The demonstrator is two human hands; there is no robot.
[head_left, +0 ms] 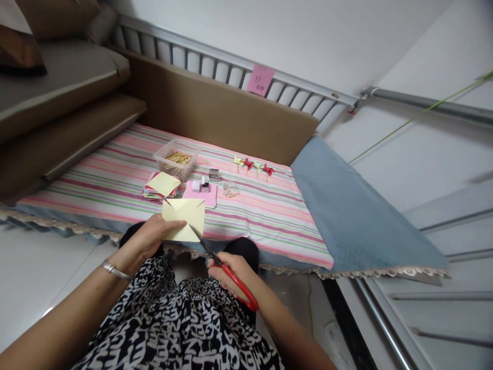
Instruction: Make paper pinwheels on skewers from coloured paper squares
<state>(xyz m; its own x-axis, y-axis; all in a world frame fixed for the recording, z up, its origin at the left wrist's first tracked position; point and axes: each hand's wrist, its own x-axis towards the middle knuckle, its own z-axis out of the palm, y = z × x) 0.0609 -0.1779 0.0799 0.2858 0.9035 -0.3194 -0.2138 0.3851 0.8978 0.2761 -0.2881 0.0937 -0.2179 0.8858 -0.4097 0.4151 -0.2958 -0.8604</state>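
My left hand pinches a square sheet of pale yellow paper by its left side, thumb on top. Slits run inward from the paper's upper corners. Wrapped round the red handles of a pair of scissors is my right hand. The blades reach over the paper's lower right part, with the tip near its middle. Just beyond the sheet lies a stack of coloured paper squares, a yellow one uppermost. Pink paper beside it bears small boxes.
On the striped cloth stand a clear plastic tub of wooden sticks, a small grey box and a little clear container. Several finished pinwheels lie farther back. A brown board borders the rear; cushions are at left.
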